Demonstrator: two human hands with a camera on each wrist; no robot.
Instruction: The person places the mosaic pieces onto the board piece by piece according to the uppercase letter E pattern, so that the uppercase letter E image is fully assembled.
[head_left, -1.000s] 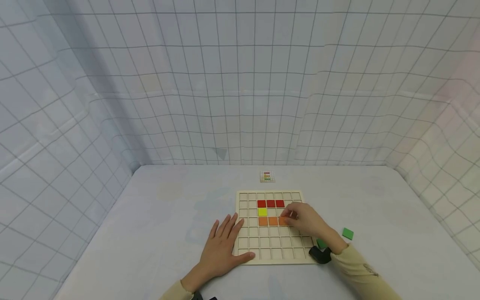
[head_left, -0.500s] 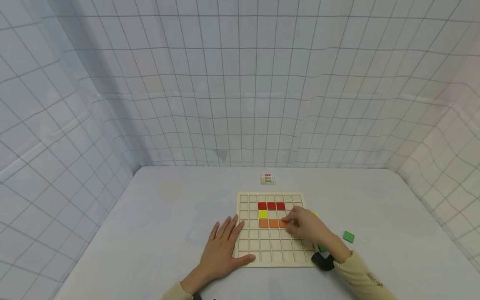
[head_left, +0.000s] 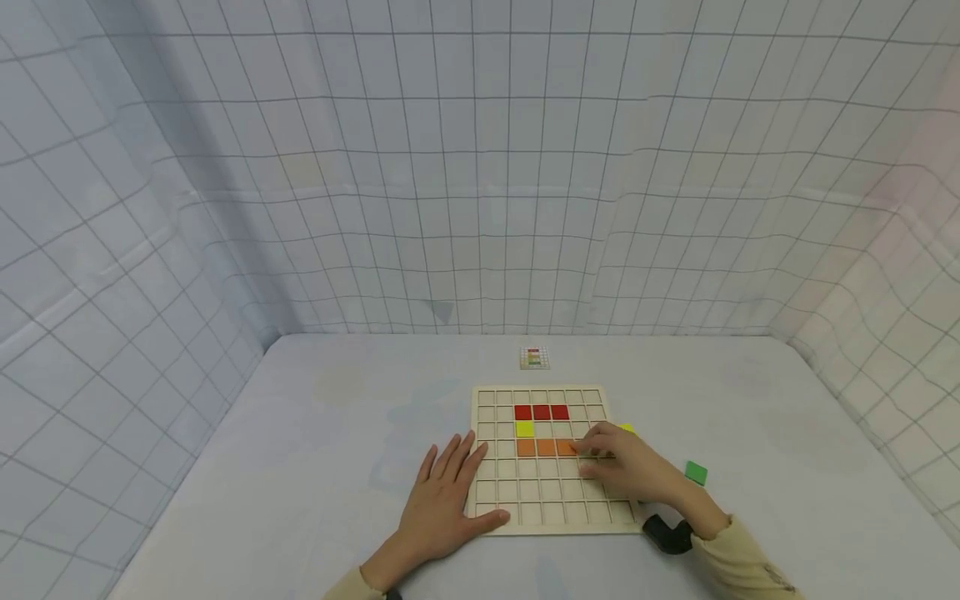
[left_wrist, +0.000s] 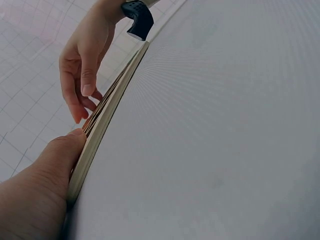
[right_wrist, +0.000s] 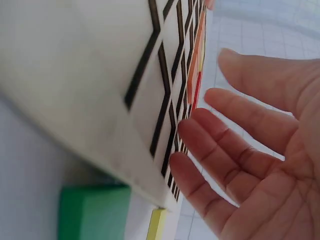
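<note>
A cream gridded board [head_left: 506, 490] lies on the table. Set in its cells are a row of red tiles [head_left: 542, 412], one yellow tile [head_left: 524, 428] and a row of orange tiles [head_left: 547, 447]. My left hand [head_left: 441, 507] rests with spread fingers over the board's left edge, its thumb [left_wrist: 55, 157] at the near rim. Over the board's right side is my right hand [head_left: 630, 467], fingertips beside the rightmost orange tile; whether one touches it I cannot tell. In the right wrist view, its thumb and fingers [right_wrist: 197, 135] are apart, holding nothing.
A small card [head_left: 535, 358] with a coloured grid pattern lies behind the board. Right of the board are a green tile [head_left: 696, 472] and a partly hidden yellow tile [head_left: 626, 428]. White gridded curtains [head_left: 480, 167] enclose the table.
My right hand has drawn back to the right and slightly nearer, its thumb parting from the rightmost orange tile, which now lies in the row. My left hand has stayed put.
</note>
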